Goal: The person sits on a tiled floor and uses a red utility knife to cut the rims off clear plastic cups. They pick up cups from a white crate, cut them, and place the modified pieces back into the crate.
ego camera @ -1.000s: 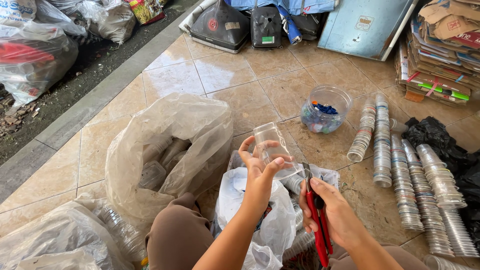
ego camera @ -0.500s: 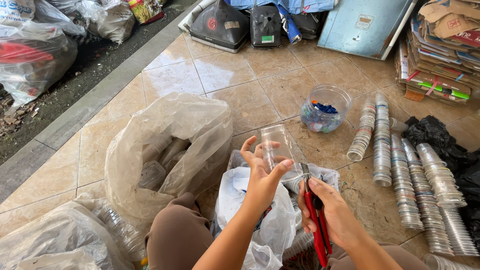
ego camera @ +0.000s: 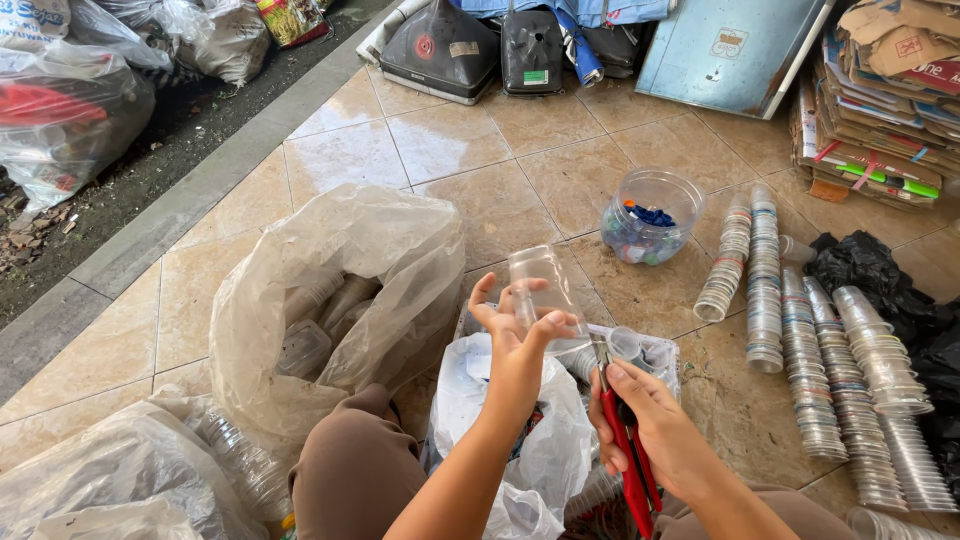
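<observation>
My left hand (ego camera: 517,345) holds a clear plastic cup (ego camera: 545,292) upright above a white plastic bag (ego camera: 520,440) between my knees. My right hand (ego camera: 650,425) grips red-handled scissors (ego camera: 628,450), blades pointing up toward the cup's lower rim. A second small clear cup (ego camera: 625,343) lies just behind the scissors on the bag. The scissor tips sit beside the cup; I cannot tell if they touch it.
A large clear bag (ego camera: 340,300) with cups stands left. A clear jar (ego camera: 652,215) of coloured caps sits ahead. Several rows of stacked clear cups (ego camera: 800,330) lie right, by a black bag (ego camera: 860,265). Cardboard piles (ego camera: 880,90) and black cases (ego camera: 445,50) line the back.
My left hand has lowered slightly and turned the cup a little. The right hand with the scissors has stayed close below it.
</observation>
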